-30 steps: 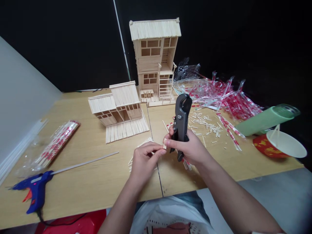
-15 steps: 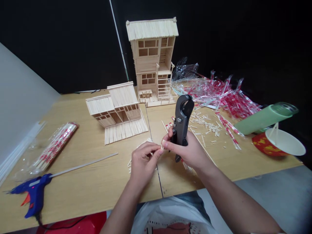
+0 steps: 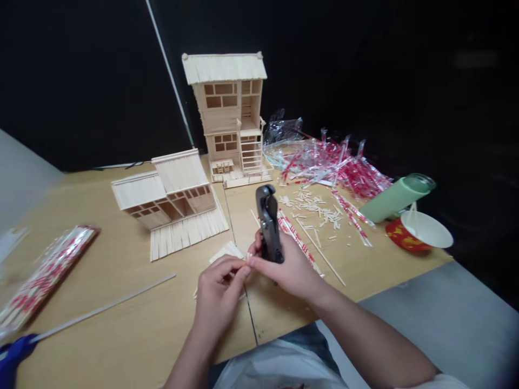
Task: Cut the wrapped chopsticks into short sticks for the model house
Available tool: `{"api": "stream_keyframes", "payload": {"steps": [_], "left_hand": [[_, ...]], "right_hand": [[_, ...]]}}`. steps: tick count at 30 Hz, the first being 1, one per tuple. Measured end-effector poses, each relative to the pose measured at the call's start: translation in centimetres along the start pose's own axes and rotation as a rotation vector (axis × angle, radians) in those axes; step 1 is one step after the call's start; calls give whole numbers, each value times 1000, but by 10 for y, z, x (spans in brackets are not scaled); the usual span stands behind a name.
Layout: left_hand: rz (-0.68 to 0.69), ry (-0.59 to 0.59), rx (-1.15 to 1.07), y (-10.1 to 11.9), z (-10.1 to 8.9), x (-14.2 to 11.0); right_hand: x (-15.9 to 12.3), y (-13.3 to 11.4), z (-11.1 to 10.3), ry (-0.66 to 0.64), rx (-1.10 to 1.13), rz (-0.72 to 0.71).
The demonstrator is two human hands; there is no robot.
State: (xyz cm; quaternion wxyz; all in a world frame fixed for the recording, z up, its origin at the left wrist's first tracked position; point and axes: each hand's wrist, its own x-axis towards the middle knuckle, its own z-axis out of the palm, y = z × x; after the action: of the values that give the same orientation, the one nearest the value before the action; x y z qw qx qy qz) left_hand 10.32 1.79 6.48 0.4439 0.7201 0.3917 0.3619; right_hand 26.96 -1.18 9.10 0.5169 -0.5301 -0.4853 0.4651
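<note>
My right hand (image 3: 286,267) grips a dark grey cutter tool (image 3: 268,222), held upright over the table's middle seam. My left hand (image 3: 219,294) is pinched closed right beside it, fingertips meeting the right thumb around a small pale wooden stick piece (image 3: 247,257). Just beyond the hands lies a small flat bundle of wooden sticks (image 3: 226,252). Farther back stand a low stick-built house (image 3: 170,202) and a tall stick-built tower house (image 3: 229,119).
Cut stick bits (image 3: 314,208) and red-and-clear wrappers (image 3: 328,162) litter the right back. A green bottle (image 3: 395,198) and red paper bowl (image 3: 419,231) sit at the right edge. A packet of chopsticks (image 3: 44,273), a long thin strip (image 3: 103,308) and a blue glue gun (image 3: 12,356) lie left.
The view has swung right and pulled back, so everything sits lower and more to the left. The cutter tool has tilted nearer to upright. Both hands stay together at the small stick piece.
</note>
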Motion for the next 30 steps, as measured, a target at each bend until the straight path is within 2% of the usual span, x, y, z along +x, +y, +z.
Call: {"api": "stream_keyframes", "payload": {"steps": [3, 5, 7, 9, 12, 16, 21, 30], "left_hand": [[-20, -49, 84, -1, -6, -5], [-51, -93, 212, -2, -15, -13], [-102, -124, 428, -7, -28, -25], [-169, -110, 667, -13, -41, -36], [-246, -125, 882, -23, -54, -48], [-375, -192, 930, -28, -56, -50], [-493, -216, 902, -23, -56, -47], [-496, -178, 854, -28, -70, -49]], "right_hand": [[4, 0, -12, -44, -124, 22], [13, 4, -30, -21, -375, 46], [26, 10, -57, 89, -734, 73], [45, 20, -88, 252, -1067, 102], [75, 36, -132, 342, -1175, 139], [108, 50, -170, 313, -1245, 134], [128, 57, -182, 217, -1288, 111], [140, 62, -170, 158, -1299, 88]]}}
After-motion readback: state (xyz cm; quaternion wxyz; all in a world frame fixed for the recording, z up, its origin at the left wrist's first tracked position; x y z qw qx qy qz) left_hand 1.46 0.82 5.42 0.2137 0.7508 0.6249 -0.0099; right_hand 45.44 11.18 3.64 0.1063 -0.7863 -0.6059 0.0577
